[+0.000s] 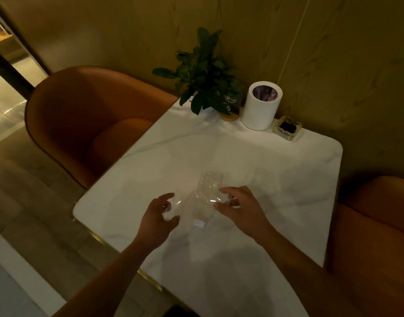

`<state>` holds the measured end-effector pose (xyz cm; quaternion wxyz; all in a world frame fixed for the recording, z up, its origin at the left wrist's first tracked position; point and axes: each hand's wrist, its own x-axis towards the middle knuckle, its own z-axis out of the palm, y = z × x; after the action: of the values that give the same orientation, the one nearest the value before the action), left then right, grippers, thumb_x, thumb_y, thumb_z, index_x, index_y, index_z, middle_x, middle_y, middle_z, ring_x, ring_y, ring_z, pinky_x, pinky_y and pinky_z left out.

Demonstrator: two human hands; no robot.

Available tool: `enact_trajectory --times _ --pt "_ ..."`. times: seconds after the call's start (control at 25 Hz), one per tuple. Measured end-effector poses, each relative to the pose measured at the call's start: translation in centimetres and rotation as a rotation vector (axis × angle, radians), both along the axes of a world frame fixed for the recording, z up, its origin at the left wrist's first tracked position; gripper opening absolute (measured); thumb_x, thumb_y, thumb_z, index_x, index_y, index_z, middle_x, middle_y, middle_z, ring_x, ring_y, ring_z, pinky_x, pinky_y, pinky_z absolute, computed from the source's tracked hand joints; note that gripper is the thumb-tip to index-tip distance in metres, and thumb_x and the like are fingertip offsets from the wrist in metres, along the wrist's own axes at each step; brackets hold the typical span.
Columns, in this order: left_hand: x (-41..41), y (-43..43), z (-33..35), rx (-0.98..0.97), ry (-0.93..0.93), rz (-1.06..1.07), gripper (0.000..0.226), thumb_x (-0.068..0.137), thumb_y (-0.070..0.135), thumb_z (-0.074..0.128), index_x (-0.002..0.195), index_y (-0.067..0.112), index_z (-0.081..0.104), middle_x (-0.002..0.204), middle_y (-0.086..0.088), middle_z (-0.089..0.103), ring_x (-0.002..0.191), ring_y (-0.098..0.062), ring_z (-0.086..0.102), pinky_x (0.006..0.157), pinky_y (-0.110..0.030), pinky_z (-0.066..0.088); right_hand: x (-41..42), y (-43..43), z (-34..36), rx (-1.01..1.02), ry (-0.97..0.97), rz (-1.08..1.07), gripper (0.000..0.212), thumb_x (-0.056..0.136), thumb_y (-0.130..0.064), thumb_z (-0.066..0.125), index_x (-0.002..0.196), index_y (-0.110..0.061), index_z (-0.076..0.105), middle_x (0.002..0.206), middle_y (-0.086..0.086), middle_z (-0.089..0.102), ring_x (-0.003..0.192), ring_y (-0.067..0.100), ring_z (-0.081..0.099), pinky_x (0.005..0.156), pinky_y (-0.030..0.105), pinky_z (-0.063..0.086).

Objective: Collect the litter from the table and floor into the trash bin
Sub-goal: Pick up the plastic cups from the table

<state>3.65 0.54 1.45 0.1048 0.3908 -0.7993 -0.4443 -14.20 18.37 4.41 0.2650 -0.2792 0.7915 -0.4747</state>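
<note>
A piece of crumpled clear plastic wrap [200, 199] lies on the white marble table [230, 152], near its front. My left hand [158, 216] is at the wrap's left edge with fingers spread, fingertips touching the plastic. My right hand [240, 205] is at its right edge, fingers curled against it. Whether either hand has a firm grip on the plastic is unclear. Another faint clear piece of plastic [261, 177] lies just beyond my right hand. A white cylindrical trash bin [260, 110] with a purple liner stands at the far side of the table.
A potted plant [205, 72] and a small sign on a wooden base [230, 106] stand left of the bin. A glass ashtray [287, 130] sits to its right. Orange armchairs stand at the left [82, 115] and the right [374, 225]. A wall runs behind the table.
</note>
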Motion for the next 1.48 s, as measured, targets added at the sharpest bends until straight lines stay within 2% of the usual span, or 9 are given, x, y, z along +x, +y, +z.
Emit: enact_trajectory --times 0.12,0.28,0.4,0.52,0.72,0.84,1.04,1.32,1.48 --pt "0.9 1.1 2.4 0.027 0.097 -0.121 0.064 0.074 0.008 0.079 0.126 0.035 0.054 0.112 0.004 0.055 0.101 -0.001 0.059 0.071 -0.013 0.054 -0.5 -0.8 2.7 0.016 0.03 0.079 0.044 0.077 -0.042 0.075 0.117 -0.028 0.065 0.108 -0.004 0.05 0.08 0.003 0.064 0.078 0.01 0.046" --pt "1.2 1.3 5.2 0.02 0.147 -0.268 0.059 0.074 0.01 0.078 0.124 0.034 0.059 0.116 0.008 0.053 0.105 0.002 0.056 0.085 -0.022 0.056 -0.6 -0.8 4.2 0.176 -0.007 0.276 0.061 0.081 -0.056 0.063 0.135 -0.031 0.05 0.122 -0.005 0.05 0.099 0.015 0.062 0.096 0.036 0.051" --pt "1.0 2.1 6.2 0.01 0.108 -0.311 0.061 0.069 0.019 0.083 0.124 0.032 0.06 0.117 0.009 0.055 0.105 -0.002 0.058 0.092 -0.022 0.054 0.8 -0.8 4.4 0.172 0.012 0.355 0.066 0.081 -0.063 0.057 0.14 -0.036 0.042 0.128 -0.011 0.049 0.103 0.005 0.057 0.088 0.024 0.047" --pt "0.7 3.7 6.3 -0.095 0.008 -0.318 0.075 0.063 0.04 0.084 0.13 0.038 0.05 0.112 0.019 0.056 0.097 0.003 0.059 0.079 -0.009 0.05 2.5 -0.9 4.5 0.075 -0.008 0.259 0.059 0.08 -0.064 0.057 0.133 -0.037 0.049 0.118 -0.016 0.055 0.097 -0.004 0.056 0.077 0.012 0.041" --pt "-0.6 6.2 5.0 -0.244 -0.119 -0.39 0.081 0.063 0.056 0.074 0.135 0.04 0.04 0.104 0.018 0.057 0.083 0.0 0.057 0.071 -0.014 0.045 4.5 0.3 2.7 0.092 -0.048 0.203 0.053 0.081 -0.066 0.054 0.126 -0.038 0.054 0.113 -0.016 0.057 0.093 -0.007 0.057 0.074 0.012 0.042" --pt "-2.1 6.8 4.1 -0.14 -0.161 -0.358 0.083 0.062 0.051 0.079 0.135 0.036 0.042 0.098 0.013 0.06 0.081 -0.004 0.06 0.072 -0.019 0.05 2.0 1.7 0.9 0.081 -0.181 0.064 0.057 0.079 -0.068 0.056 0.125 -0.034 0.057 0.117 -0.012 0.06 0.102 0.004 0.062 0.089 0.025 0.049" --pt "-4.1 6.3 3.4 -0.041 -0.179 -0.285 0.085 0.063 0.045 0.083 0.136 0.032 0.042 0.1 0.007 0.061 0.085 -0.004 0.059 0.076 -0.017 0.043 -8.1 4.4 -2.7 0.345 0.215 -0.28 0.055 0.082 -0.032 0.072 0.132 -0.017 0.054 0.128 0.018 0.052 0.116 0.033 0.054 0.103 0.042 0.044" --pt "-5.9 6.3 3.2 -0.055 -0.158 -0.216 0.087 0.06 0.04 0.087 0.136 0.03 0.046 0.107 0.006 0.059 0.089 -0.005 0.058 0.08 -0.017 0.041 -13.2 1.0 -7.0 0.678 0.214 -0.276 0.09 0.079 -0.06 0.062 0.148 -0.016 0.024 0.147 0.017 0.03 0.129 0.041 0.037 0.096 0.05 0.045" --pt "-5.5 6.5 2.9 -0.05 -0.172 -0.181 0.088 0.06 0.04 0.086 0.137 0.03 0.045 0.107 0.007 0.059 0.091 -0.006 0.059 0.078 -0.016 0.041 -13.3 1.0 -8.6 0.693 0.222 -0.27 0.077 0.081 -0.043 0.068 0.142 -0.016 0.03 0.139 0.019 0.038 0.122 0.042 0.046 0.091 0.05 0.05"
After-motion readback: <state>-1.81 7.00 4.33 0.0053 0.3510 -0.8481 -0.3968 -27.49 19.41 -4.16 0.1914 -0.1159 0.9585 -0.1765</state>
